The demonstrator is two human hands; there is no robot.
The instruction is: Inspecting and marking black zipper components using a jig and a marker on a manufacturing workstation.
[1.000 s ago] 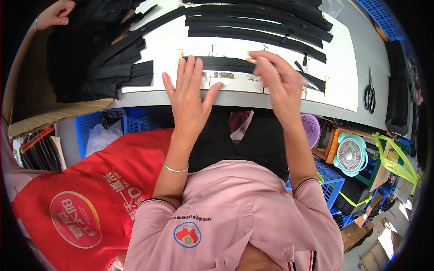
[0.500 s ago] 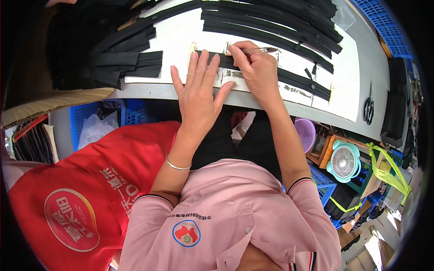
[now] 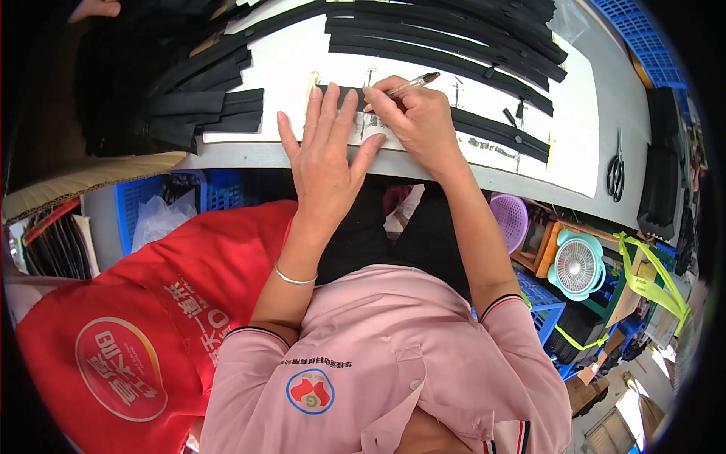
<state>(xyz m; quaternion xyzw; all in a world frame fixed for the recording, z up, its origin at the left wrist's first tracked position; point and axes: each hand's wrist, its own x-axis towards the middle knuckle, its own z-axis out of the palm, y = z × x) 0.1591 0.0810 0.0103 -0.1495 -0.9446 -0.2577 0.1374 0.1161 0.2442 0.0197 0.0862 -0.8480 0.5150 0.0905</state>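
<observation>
My left hand (image 3: 325, 155) lies flat with fingers spread, its fingertips pressing on the left end of a black strip that looks like a zipper (image 3: 499, 135). The strip lies along the front of a white board (image 3: 291, 79) marked with dark lines and scribbles. In my right hand (image 3: 420, 121) is a pen (image 3: 412, 85) with a clear barrel, pinched and slanted, its back end up and to the right. Its writing end, hidden by my fingers, is at the strip just right of my left fingertips.
More black strips (image 3: 439, 54) lie across the board's far side, and a bundle of strip ends (image 3: 227, 110) lies at left. Black scissors (image 3: 616, 178) rest at the right table edge. Another person's hand (image 3: 94, 9) shows at top left. A turquoise fan (image 3: 578, 265) stands below right.
My right hand has shifted slightly left, and the pen has tipped more upright. My left hand stays flat on the strip. The whole view has shifted a little.
</observation>
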